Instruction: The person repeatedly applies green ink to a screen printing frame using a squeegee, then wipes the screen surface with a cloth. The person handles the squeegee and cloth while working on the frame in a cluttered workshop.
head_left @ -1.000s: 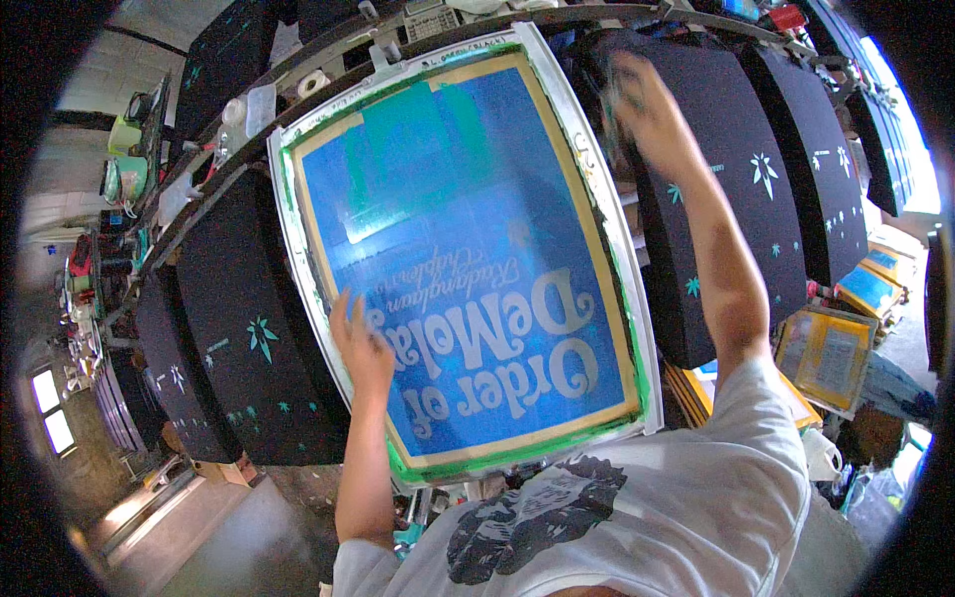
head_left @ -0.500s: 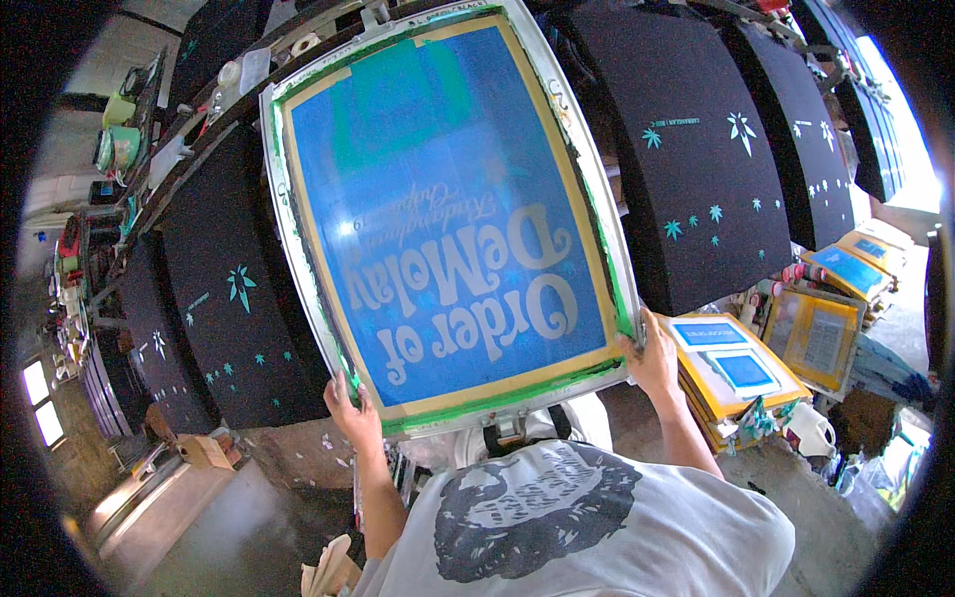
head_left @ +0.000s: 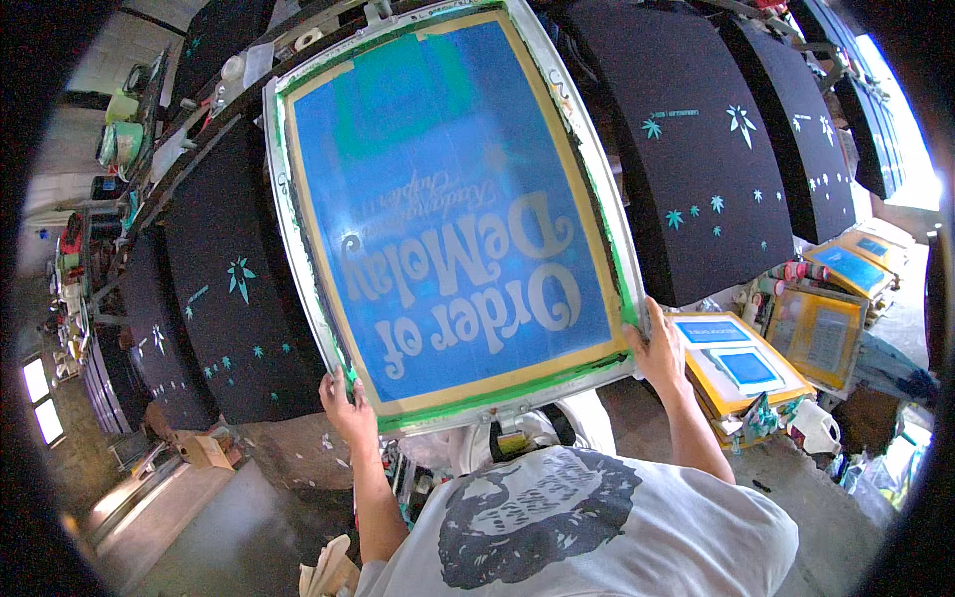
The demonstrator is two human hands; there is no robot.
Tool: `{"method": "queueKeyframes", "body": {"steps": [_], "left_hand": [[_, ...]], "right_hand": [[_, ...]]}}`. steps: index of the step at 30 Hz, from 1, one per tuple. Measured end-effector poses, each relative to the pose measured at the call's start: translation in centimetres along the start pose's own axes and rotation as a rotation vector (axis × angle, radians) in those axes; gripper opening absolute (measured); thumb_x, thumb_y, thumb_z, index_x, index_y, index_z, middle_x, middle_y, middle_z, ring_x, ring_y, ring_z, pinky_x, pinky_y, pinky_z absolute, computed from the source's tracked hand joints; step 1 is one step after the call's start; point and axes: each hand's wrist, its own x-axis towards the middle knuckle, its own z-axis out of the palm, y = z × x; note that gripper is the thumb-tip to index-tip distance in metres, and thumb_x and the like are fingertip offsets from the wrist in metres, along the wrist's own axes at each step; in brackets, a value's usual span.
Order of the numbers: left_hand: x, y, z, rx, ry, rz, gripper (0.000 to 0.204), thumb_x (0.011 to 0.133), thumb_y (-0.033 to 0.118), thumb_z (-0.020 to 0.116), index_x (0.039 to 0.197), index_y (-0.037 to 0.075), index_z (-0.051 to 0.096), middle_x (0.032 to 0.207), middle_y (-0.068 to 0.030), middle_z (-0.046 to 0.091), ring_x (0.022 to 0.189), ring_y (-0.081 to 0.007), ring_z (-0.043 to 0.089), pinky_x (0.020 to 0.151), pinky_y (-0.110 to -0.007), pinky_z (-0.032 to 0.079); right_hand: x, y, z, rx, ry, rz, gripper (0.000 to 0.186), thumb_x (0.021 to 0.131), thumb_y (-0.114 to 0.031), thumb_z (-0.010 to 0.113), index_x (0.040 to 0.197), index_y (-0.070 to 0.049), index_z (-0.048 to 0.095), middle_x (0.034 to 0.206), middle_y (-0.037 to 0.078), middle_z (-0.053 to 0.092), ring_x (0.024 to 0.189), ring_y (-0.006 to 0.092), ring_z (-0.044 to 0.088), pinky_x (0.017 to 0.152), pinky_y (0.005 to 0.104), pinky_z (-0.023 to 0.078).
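A large screen-printing frame (head_left: 453,224) fills the middle of the view, tilted slightly. Its mesh is blue with a greenish patch at the far end and pale upside-down lettering. Tan tape and green edging run inside the light metal border. My left hand (head_left: 349,410) grips the near left corner, the thumb and fingertips on the edge. At the near right corner my right hand (head_left: 658,346) is wrapped around the side, its thumb on the front face. Most of the right fingers are hidden behind the frame.
Black shirt panels (head_left: 686,169) with teal and white leaf prints line the right; similar dark panels (head_left: 234,289) stand on the left. Smaller yellow-edged screens (head_left: 696,383) are stacked at the lower right beside a white jug (head_left: 816,428). A cardboard box (head_left: 202,451) sits at the lower left.
The view has shifted very slightly. Both hands keep their hold on the screen-printing frame, which has barely moved.
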Motion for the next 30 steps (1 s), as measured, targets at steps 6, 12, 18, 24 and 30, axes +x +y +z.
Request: {"method": "queueKeyframes", "body": {"steps": [6, 12, 18, 24, 30], "left_hand": [[-0.1, -0.6, 0.2, 0.044, 0.046, 0.003, 0.046, 0.087, -0.001, 0.07, 0.132, 0.007, 0.061, 0.132, -0.022, 0.052, 0.117, -0.0374, 0.057, 0.096, -0.045, 0.05], [0.3, 0.3, 0.7, 0.104, 0.022, -0.007, 0.048, 0.088, 0.002, 0.069, 0.135, 0.007, 0.059, 0.135, -0.0249, 0.05, 0.12, -0.0409, 0.055, 0.098, -0.047, 0.049], [0.5, 0.7, 1.5, 0.123, 0.034, -0.101, 0.053, 0.086, -0.003, 0.066, 0.137, 0.006, 0.056, 0.135, -0.0272, 0.049, 0.125, -0.043, 0.051, 0.101, -0.049, 0.045], [1.1, 2.0, 1.5, 0.189, 0.035, -0.06, 0.053, 0.081, -0.009, 0.065, 0.132, 0.001, 0.057, 0.133, -0.0271, 0.05, 0.121, -0.0437, 0.054, 0.099, -0.05, 0.046], [1.7, 3.6, 1.7, 0.146, 0.084, -0.072, 0.052, 0.075, -0.016, 0.063, 0.125, -0.003, 0.059, 0.129, -0.0257, 0.053, 0.117, -0.0435, 0.056, 0.094, -0.049, 0.049]], "right_hand": [[0.3, -0.1, -0.3, -0.002, 0.009, -0.024, 0.064, 0.091, -0.033, 0.067, 0.14, 0.001, 0.044, 0.114, 0.028, 0.066, 0.103, 0.0431, 0.065, 0.089, 0.0478, 0.053], [0.8, 0.4, 0.9, -0.015, -0.013, -0.023, 0.063, 0.093, -0.032, 0.066, 0.141, 0.002, 0.044, 0.117, 0.028, 0.064, 0.103, 0.0434, 0.065, 0.088, 0.0473, 0.053], [0.8, 0.4, 1.0, -0.076, -0.024, -0.074, 0.065, 0.094, -0.032, 0.063, 0.143, 0.004, 0.038, 0.108, 0.024, 0.064, 0.086, 0.0406, 0.067, 0.07, 0.048, 0.055], [0.9, 0.6, 1.2, -0.128, -0.052, -0.077, 0.067, 0.095, -0.031, 0.062, 0.144, 0.004, 0.034, 0.102, 0.023, 0.062, 0.078, 0.039, 0.067, 0.063, 0.0476, 0.055], [0.8, 1.2, 1.4, -0.152, -0.056, -0.099, 0.068, 0.095, -0.032, 0.062, 0.145, 0.004, 0.033, 0.105, 0.023, 0.063, 0.077, 0.0386, 0.067, 0.062, 0.0471, 0.055]]}}
